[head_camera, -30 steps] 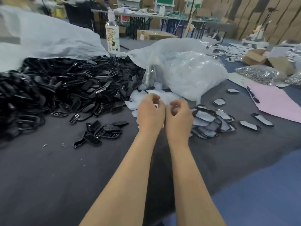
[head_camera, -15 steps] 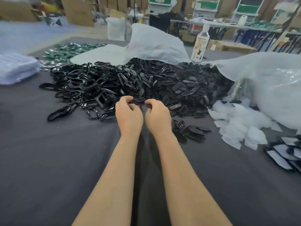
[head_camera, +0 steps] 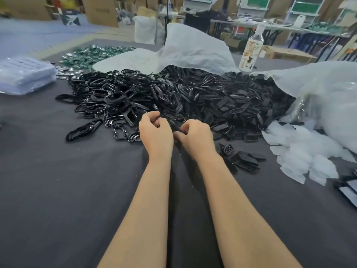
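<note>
A large heap of black plastic parts (head_camera: 173, 97), frames and flat plates, covers the dark table (head_camera: 58, 190). Both my hands are at the heap's near edge. My left hand (head_camera: 155, 136) has its fingers curled around a small black part (head_camera: 158, 120). My right hand (head_camera: 196, 139) sits just beside it, fingers curled and pinching a black piece (head_camera: 176, 127) between the two hands. Most of what the fingers hold is hidden behind them.
A small group of black plates (head_camera: 239, 157) lies right of my right wrist. White film pieces (head_camera: 305, 157) and a big plastic bag (head_camera: 324, 97) are at the right. A bottle (head_camera: 250, 53) stands behind the heap. Green parts (head_camera: 90, 55) and a clear tray stack (head_camera: 23, 74) sit far left.
My view and both hands have swung left, from the white film pieces and finished plates to the near edge of the black heap. The hands stay together with curled fingers.
</note>
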`<state>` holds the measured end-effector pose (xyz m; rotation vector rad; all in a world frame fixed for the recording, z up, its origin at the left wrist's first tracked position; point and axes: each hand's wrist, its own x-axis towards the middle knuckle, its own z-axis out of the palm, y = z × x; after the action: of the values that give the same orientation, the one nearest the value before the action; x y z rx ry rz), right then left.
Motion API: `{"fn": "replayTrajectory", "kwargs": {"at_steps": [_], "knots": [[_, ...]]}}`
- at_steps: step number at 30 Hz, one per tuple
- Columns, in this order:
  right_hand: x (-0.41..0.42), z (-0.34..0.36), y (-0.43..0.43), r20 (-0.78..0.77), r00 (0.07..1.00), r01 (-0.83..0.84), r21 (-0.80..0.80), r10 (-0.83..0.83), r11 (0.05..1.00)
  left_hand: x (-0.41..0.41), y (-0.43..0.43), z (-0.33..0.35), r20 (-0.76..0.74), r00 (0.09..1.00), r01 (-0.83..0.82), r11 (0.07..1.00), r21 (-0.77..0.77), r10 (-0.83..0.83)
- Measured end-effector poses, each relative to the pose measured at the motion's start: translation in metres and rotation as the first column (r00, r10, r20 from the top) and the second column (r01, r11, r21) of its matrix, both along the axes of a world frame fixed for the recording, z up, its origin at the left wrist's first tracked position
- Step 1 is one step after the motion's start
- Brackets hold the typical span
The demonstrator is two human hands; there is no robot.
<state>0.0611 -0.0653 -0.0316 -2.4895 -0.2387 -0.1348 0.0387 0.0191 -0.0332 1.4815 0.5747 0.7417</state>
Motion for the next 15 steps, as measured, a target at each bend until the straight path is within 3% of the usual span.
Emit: {"fn": "replayTrajectory", "kwargs": {"at_steps": [2,6,8,11,13,15], "knots": [[-0.001,0.004,-0.012,-0.015,1.0,-0.011,0.036,0.011,0.999,0.0,-0.009,0.001,-0.006,0.999,0.035,0.999,0.023,-0.035],[-0.002,0.006,-0.019,-0.033,0.996,-0.082,-0.08,0.079,0.993,-0.002,-0.029,0.0,-0.044,0.995,0.091,0.996,0.022,-0.09],[-0.002,0.008,-0.021,-0.051,0.996,-0.08,-0.031,0.078,0.996,-0.004,-0.034,-0.001,-0.052,0.994,0.096,0.995,0.031,-0.094],[-0.004,0.01,-0.028,-0.092,0.996,0.017,0.276,0.009,0.961,-0.008,-0.033,-0.001,-0.024,0.996,0.083,0.994,0.073,-0.081],[-0.008,0.011,-0.036,-0.154,0.988,0.101,0.597,-0.009,0.796,-0.011,-0.036,0.0,0.022,0.996,0.083,0.989,0.124,-0.086],[-0.012,0.014,-0.045,-0.166,0.986,0.131,0.781,0.0,0.611,-0.012,-0.043,0.001,0.043,0.986,0.15,0.973,0.175,-0.16]]}}
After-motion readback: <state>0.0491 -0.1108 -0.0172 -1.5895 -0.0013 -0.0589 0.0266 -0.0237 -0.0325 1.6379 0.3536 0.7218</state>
